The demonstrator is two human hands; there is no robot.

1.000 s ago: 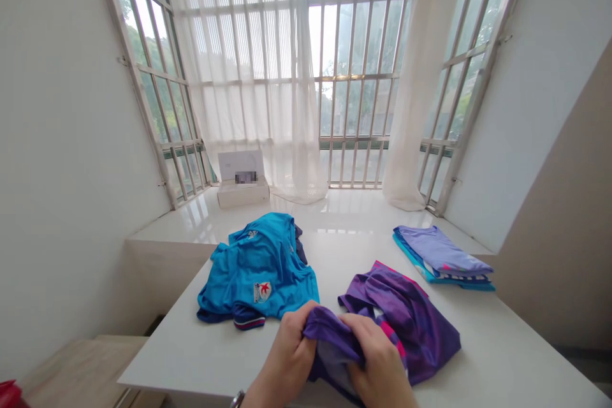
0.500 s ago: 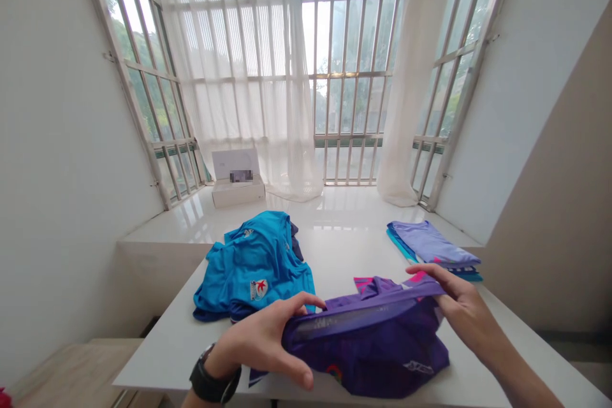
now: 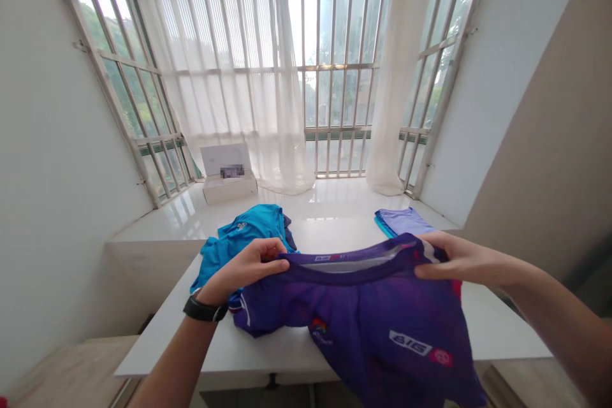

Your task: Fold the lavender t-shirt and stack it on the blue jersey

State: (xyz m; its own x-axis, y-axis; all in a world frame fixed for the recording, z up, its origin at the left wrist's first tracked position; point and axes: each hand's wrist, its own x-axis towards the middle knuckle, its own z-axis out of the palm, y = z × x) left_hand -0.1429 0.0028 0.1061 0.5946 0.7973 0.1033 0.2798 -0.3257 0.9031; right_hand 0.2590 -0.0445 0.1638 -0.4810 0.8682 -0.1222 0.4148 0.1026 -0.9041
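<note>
A purple sports shirt (image 3: 363, 312) with printed logos hangs between my two hands, its neckline stretched open toward the top. My left hand (image 3: 253, 268), with a black watch on the wrist, pinches the collar at its left end. At the right shoulder, my right hand (image 3: 449, 258) grips the fabric between thumb and fingers. The lower part of the shirt drops over the table's front edge. Behind my left hand lies a loose heap of blue shirts (image 3: 239, 233), partly covered by that hand. Folded lilac and teal clothes (image 3: 406, 222) sit behind my right hand, partly hidden.
The white table (image 3: 162, 344) meets a white window ledge (image 3: 329, 201). An open white box (image 3: 229, 190) stands on the ledge at the left. Sheer curtains (image 3: 229, 76) hang before barred windows. Wooden furniture (image 3: 57, 366) is at the lower left.
Both hands have risen and drawn the purple shirt up and open. Its neckline and front logos now show. The left hand has closed on the collar. The camera view has shifted slightly.
</note>
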